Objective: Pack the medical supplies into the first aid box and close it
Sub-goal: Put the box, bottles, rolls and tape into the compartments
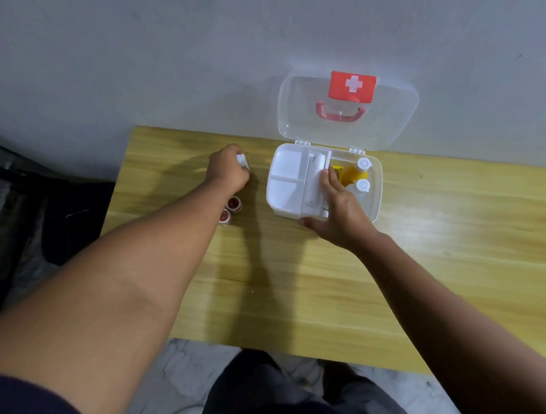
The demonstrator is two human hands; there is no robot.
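Note:
The white first aid box [375, 194] stands open on the wooden table, its clear lid [395, 118] leaning back against the wall with a red cross latch and pink handle. A white divided tray [287, 179] sits in the box's left part with a white tube-like item [315, 177] in its middle slot. Two white-capped bottles [362, 175], one orange, lie in the right part. My right hand [338, 207] grips the tray's right edge and the box's front. My left hand [229, 169] is shut on a small white item [243, 161] left of the box. Two small red-topped jars [230, 211] rest under my left wrist.
The yellow wooden table [420, 280] butts against a grey wall. A dark bag or chair [41, 212] lies off the table's left edge. My dark-trousered legs [285, 396] show below the table's front edge, over a marbled floor.

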